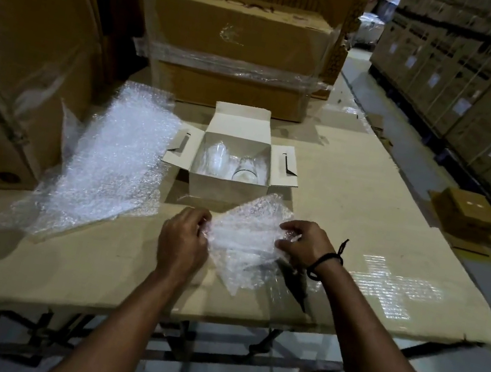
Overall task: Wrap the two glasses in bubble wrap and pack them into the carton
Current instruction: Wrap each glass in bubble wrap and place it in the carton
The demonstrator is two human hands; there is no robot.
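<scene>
A small white carton (224, 187) stands open in the middle of the cardboard-covered table, its flaps spread. Two clear glasses lie inside it, one on the left (215, 157) and one on the right (246, 170), both bare. In front of the carton I hold a small sheet of bubble wrap (245, 240) just above the table. My left hand (184, 240) pinches its left edge and my right hand (305, 243) grips its right edge. I cannot tell whether anything is inside the sheet.
A big pile of bubble wrap (106, 163) lies left of the carton. Large taped brown boxes (236, 55) stand behind it and at the left (16, 59). A small brown box (465, 214) sits on the floor at the right, where stacked cartons line the aisle.
</scene>
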